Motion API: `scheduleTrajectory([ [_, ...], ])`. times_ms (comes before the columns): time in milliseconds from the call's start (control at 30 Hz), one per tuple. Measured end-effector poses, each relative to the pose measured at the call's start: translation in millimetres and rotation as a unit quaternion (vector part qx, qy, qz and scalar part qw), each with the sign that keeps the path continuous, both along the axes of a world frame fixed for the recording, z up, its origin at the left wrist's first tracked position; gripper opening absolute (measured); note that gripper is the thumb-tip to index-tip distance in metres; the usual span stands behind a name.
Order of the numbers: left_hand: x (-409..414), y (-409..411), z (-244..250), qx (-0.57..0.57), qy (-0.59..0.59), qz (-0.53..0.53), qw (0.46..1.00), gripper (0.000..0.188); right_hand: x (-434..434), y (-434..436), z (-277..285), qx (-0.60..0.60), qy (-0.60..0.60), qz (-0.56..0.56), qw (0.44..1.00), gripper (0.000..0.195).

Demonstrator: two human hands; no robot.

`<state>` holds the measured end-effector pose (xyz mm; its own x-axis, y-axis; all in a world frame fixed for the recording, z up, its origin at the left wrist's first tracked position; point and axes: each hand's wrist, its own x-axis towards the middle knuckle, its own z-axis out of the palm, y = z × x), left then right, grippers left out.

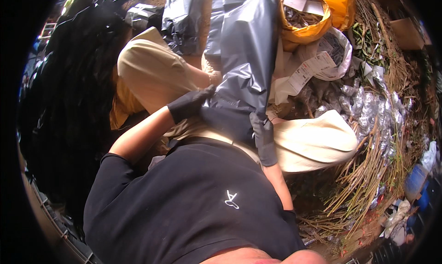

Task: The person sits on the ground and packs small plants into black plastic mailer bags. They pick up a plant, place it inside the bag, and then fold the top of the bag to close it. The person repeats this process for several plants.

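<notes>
A long black plastic bag (241, 67) lies between my crossed legs, its near end in my lap. My left hand (191, 103), in a dark glove, is at the left edge of that end, fingers pointing up and to the right; whether it grips the plastic cannot be made out. On the right edge, my right hand (263, 136), also gloved, has its fingers bent against the plastic; its hold is not clear either. The near end of the bag looks blurred. Another black plastic bag (181, 20) lies beyond my left knee.
Ahead on the right stand an orange sack (304, 37) of small pieces and a white sack (347, 62), with printed paper labels (310, 70) beside them. Plastic-wrapped bundles (367, 108) and cut stems (352, 181) lie to the right. Dark plastic (76, 101) is heaped at the left.
</notes>
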<state>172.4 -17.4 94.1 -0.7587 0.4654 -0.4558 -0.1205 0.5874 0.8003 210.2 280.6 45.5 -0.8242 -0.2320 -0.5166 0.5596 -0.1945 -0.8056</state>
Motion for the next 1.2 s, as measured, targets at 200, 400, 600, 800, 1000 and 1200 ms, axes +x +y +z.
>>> scheduleTrajectory([
  [200, 34.2, 12.9, -23.6, 0.104, -0.295, 0.311, 0.898, 0.028, -101.0, 74.9, -30.9, 0.208, 0.142, 0.000, 0.968, 0.048],
  [400, -52.6, 48.8, 8.5, -0.104, 0.354, 0.055, 0.928, 0.064, -185.9, 136.1, -179.8, 0.353, 0.010, -0.268, 0.896, 0.073],
  [600, -145.5, 153.6, -7.8, 0.166, 0.306, 0.154, 0.925, 0.040, -194.6, 93.4, -21.9, 0.040, 0.113, -0.301, 0.946, 0.080],
  [800, -154.9, 206.6, -7.1, 0.387, -0.015, 0.074, 0.919, 0.023, -161.1, 120.4, 51.2, 0.311, 0.356, -0.168, 0.865, 0.059],
  [1000, -145.4, 224.9, -11.9, 0.332, 0.014, 0.047, 0.942, 0.027, -155.5, 123.1, 104.3, 0.627, 0.497, 0.077, 0.594, 0.029],
  [1200, -150.3, 235.6, 19.2, 0.358, 0.080, 0.061, 0.928, 0.026, -164.0, 128.8, 124.6, 0.614, 0.509, 0.123, 0.591, 0.031],
])
